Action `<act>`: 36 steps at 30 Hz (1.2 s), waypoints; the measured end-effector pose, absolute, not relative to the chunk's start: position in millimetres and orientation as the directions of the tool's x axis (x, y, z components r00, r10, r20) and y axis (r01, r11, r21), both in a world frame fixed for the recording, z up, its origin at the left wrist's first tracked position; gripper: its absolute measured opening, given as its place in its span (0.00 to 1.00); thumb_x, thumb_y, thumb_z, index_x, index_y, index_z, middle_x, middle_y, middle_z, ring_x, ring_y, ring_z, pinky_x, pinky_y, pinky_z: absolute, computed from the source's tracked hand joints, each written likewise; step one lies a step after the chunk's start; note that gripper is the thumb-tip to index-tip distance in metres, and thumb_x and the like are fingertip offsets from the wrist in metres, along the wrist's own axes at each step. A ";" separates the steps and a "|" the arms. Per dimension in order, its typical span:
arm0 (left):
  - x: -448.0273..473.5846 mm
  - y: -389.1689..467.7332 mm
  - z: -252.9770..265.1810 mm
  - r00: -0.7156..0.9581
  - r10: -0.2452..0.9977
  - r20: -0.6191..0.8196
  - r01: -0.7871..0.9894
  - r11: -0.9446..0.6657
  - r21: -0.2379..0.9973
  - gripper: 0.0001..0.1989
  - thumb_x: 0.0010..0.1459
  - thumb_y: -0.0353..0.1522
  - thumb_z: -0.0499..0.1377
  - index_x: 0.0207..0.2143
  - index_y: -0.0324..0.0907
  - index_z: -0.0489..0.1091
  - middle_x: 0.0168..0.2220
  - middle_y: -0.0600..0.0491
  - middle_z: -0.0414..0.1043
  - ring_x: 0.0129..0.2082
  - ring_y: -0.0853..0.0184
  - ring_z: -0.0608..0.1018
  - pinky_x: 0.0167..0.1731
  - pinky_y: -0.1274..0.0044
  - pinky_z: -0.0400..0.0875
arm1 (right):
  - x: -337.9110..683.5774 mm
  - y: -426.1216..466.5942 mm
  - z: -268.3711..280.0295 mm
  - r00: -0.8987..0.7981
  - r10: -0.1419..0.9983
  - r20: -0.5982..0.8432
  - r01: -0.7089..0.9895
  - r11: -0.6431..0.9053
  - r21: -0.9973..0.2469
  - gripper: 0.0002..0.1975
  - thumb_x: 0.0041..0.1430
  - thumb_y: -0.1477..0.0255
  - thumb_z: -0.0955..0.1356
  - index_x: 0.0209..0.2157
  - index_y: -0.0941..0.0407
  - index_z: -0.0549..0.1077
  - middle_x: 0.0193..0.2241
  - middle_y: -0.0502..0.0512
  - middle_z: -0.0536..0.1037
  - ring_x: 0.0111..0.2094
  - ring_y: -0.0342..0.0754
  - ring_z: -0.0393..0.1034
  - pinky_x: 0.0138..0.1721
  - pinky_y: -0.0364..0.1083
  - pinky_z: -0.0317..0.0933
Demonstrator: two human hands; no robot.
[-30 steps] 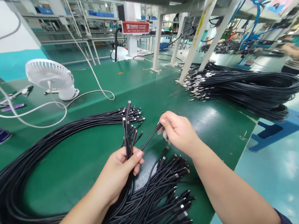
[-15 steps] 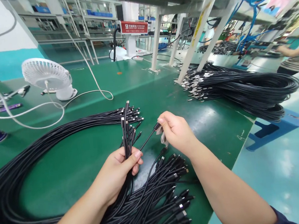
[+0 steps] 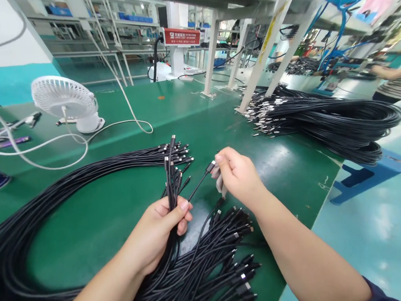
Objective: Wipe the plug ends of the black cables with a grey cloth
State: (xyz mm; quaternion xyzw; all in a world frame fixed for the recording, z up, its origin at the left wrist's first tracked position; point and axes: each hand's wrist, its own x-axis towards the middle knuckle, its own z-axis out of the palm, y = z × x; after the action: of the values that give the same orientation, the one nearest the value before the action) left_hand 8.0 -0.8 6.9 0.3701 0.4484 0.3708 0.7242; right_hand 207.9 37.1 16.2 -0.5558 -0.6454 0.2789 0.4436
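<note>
My left hand (image 3: 168,220) is closed around several black USB cables (image 3: 170,184), their plug ends standing up above the fist. From its thumb and fingers one single cable (image 3: 197,187) stretches up to the right, ending in a black plug (image 3: 210,166) with a metal tip. Pinched in my right hand (image 3: 238,170) is a small greyish-white cloth (image 3: 219,181), right at that plug's tip; whether the fingers also touch the metal is hidden. Below both hands lies a spread bundle of black cables (image 3: 204,259) with plugs pointing right. Its other ends curve round to a second row of plugs (image 3: 175,153).
A white fan (image 3: 62,97) with a white cord stands at the back left of the green table (image 3: 131,237). Another coil of black cables (image 3: 339,113) rests on the right, above a blue stool (image 3: 369,177). White posts (image 3: 259,64) rise from the table; another person (image 3: 399,77) is at far right.
My right hand has slid slightly off the plug with the cloth, so more of the plug and its metal tip shows. My left hand keeps its grip on the cables.
</note>
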 end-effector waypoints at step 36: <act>7.3 -4.2 5.8 0.431 0.827 -0.361 -0.161 0.464 0.871 0.22 0.46 0.48 0.69 0.27 0.37 0.72 0.14 0.59 0.64 0.14 0.77 0.60 0.18 0.81 0.52 | 202.9 38.9 18.4 -0.230 0.969 -0.087 -0.215 -0.138 -0.967 0.19 0.48 0.59 0.74 0.20 0.56 0.66 0.12 0.43 0.62 0.15 0.36 0.50 0.17 0.40 0.42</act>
State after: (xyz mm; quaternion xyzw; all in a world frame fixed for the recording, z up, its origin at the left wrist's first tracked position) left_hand 7.3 -4.2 5.8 0.3982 0.4182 0.3309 0.7464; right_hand 202.9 38.9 18.4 -0.4086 -0.4614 0.6341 0.4669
